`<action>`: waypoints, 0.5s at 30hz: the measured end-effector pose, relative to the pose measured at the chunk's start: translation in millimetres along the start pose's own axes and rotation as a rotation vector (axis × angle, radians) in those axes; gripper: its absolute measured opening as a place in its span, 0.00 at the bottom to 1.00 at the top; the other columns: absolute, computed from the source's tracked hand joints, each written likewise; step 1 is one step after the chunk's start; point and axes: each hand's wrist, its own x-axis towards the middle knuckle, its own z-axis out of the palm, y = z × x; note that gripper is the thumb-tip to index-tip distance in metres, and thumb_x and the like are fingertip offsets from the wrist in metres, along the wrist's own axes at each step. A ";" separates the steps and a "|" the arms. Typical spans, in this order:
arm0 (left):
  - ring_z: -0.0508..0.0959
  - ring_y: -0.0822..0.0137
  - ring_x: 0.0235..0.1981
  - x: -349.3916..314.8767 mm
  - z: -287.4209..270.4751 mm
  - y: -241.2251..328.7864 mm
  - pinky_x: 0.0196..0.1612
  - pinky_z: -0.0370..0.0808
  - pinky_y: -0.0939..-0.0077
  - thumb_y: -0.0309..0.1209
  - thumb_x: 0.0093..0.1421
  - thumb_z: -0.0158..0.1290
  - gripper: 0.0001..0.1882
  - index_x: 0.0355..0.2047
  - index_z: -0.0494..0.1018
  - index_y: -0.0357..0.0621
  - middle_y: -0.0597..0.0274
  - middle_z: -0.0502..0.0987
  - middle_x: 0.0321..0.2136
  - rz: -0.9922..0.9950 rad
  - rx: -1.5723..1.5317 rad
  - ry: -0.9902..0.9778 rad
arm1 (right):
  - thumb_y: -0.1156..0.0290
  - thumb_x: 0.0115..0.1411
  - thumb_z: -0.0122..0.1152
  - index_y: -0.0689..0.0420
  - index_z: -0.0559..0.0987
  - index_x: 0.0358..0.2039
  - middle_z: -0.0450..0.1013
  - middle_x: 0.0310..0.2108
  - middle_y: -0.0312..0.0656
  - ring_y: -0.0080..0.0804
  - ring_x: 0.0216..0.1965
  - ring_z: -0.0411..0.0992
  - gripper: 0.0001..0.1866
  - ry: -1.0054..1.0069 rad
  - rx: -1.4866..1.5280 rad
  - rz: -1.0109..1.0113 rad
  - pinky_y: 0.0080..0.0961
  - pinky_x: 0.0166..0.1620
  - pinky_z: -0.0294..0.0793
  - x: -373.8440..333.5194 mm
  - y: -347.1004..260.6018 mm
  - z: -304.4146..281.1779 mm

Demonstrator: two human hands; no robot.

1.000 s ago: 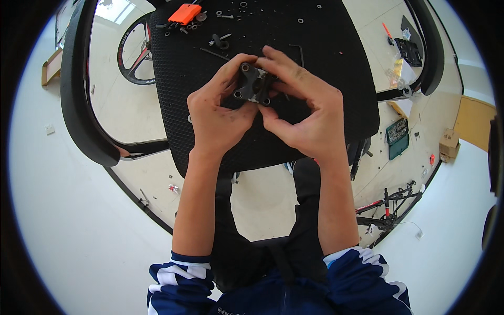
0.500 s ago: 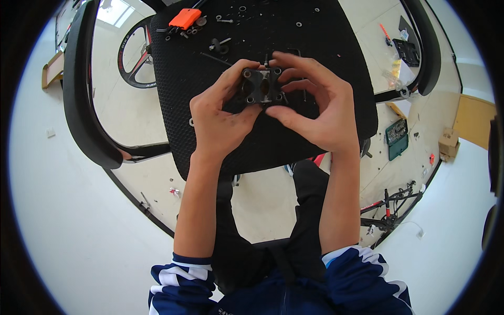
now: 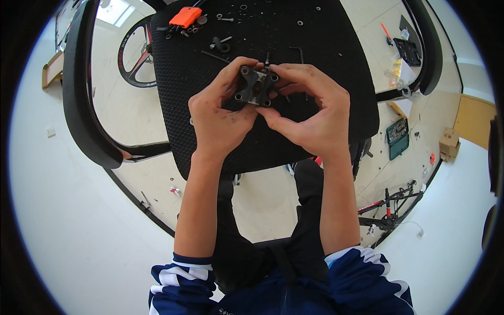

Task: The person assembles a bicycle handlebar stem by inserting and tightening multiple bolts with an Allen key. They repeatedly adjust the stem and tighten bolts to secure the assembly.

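Note:
Above the chair seat I hold a black bicycle stem (image 3: 255,86) upright, its clamp face with bolt holes at the corners turned toward me. My left hand (image 3: 220,113) grips its left side, thumb below and fingers above. From the right, my right hand (image 3: 320,110) pinches it between thumb and fingertips, leaving a gap inside the curved fingers. Just past the hands, a small bolt (image 3: 267,59) points away from me. An L-shaped hex key (image 3: 301,55) lies beyond my right hand, and a dark rod (image 3: 215,56) lies beyond my left.
The black chair seat (image 3: 336,68) carries an orange tool (image 3: 185,17), a dark clamp ring with a bolt (image 3: 221,45), and loose washers and bolts. Armrests (image 3: 86,105) flank it. Around it are a wheel (image 3: 122,58), a green case (image 3: 397,139) and a bike frame (image 3: 388,207).
The stem has tilted and shifted slightly left. My right hand's fingers have closed in from apart onto its right side, uncovering more of the hex key behind.

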 end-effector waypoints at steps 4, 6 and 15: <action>0.84 0.67 0.44 -0.1 1.1 0.0 0.53 0.81 0.71 0.10 0.45 0.59 0.31 0.53 0.76 0.38 0.59 0.83 0.43 -0.018 0.003 0.018 | 0.80 0.41 0.77 0.57 0.83 0.49 0.80 0.43 0.43 0.29 0.39 0.82 0.29 -0.009 -0.019 -0.003 0.23 0.42 0.83 1.0 -3.1 0.0; 0.84 0.67 0.46 -0.4 0.5 -1.6 0.54 0.80 0.70 0.10 0.46 0.59 0.31 0.53 0.76 0.39 0.60 0.83 0.43 -0.030 0.006 0.019 | 0.78 0.42 0.77 0.56 0.84 0.49 0.80 0.42 0.42 0.29 0.38 0.82 0.29 0.002 -0.019 0.002 0.22 0.42 0.82 1.1 -3.0 0.8; 0.83 0.67 0.48 -0.7 -0.1 -2.0 0.56 0.79 0.68 0.11 0.46 0.59 0.31 0.54 0.76 0.39 0.59 0.83 0.44 -0.031 0.042 0.011 | 0.76 0.42 0.76 0.54 0.85 0.49 0.81 0.41 0.40 0.28 0.37 0.82 0.29 0.025 0.017 0.019 0.20 0.42 0.82 0.6 -0.9 2.1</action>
